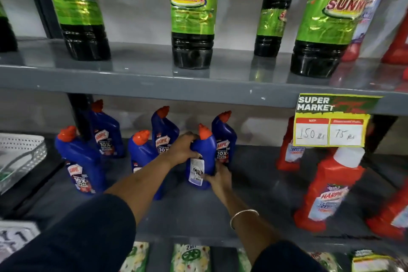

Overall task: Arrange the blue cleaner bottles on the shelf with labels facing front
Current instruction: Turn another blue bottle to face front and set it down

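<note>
Several blue cleaner bottles with orange caps stand on the grey middle shelf. One blue bottle shows its white back label toward me. My left hand grips its upper left side. My right hand holds its lower right side near the base. Behind it, a blue bottle and another show their front labels. A front-left blue bottle also faces front. Another blue bottle is partly hidden by my left forearm.
Red cleaner bottles stand at the right of the same shelf, under a yellow price tag. Dark bottles with green labels fill the shelf above. A white perforated basket sits at far left. Packets lie on the shelf below.
</note>
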The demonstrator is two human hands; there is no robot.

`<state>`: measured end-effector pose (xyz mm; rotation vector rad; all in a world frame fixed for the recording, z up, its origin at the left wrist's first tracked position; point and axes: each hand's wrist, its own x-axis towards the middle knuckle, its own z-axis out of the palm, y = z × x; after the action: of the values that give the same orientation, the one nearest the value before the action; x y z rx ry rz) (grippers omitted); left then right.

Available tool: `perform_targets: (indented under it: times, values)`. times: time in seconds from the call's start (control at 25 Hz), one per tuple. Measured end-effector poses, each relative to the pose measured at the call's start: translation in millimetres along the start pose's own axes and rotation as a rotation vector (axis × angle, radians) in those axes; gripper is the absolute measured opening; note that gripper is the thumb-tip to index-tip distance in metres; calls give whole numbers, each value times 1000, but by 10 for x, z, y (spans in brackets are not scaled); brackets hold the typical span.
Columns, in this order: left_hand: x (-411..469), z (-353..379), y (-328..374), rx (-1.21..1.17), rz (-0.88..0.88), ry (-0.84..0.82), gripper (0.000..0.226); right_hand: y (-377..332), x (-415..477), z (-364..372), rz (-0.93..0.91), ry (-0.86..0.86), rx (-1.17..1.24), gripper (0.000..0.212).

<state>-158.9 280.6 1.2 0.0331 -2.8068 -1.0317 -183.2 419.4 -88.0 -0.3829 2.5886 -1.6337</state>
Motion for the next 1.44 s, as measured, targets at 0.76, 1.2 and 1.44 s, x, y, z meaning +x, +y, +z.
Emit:
perform_targets:
  times: [0.76, 1.2, 1.44]
  values:
    - [-211, -228, 610, -97, -284, 276, 46, -479, -459, 82, -85, 96, -172, 110]
    - [-333, -395, 153, -664, -177, -153, 55, -398, -261, -291, 55, -279, 397, 67]
    - [-356, -55, 107, -600, -96, 54, 55, -156, -146, -379, 24, -325, 294, 80]
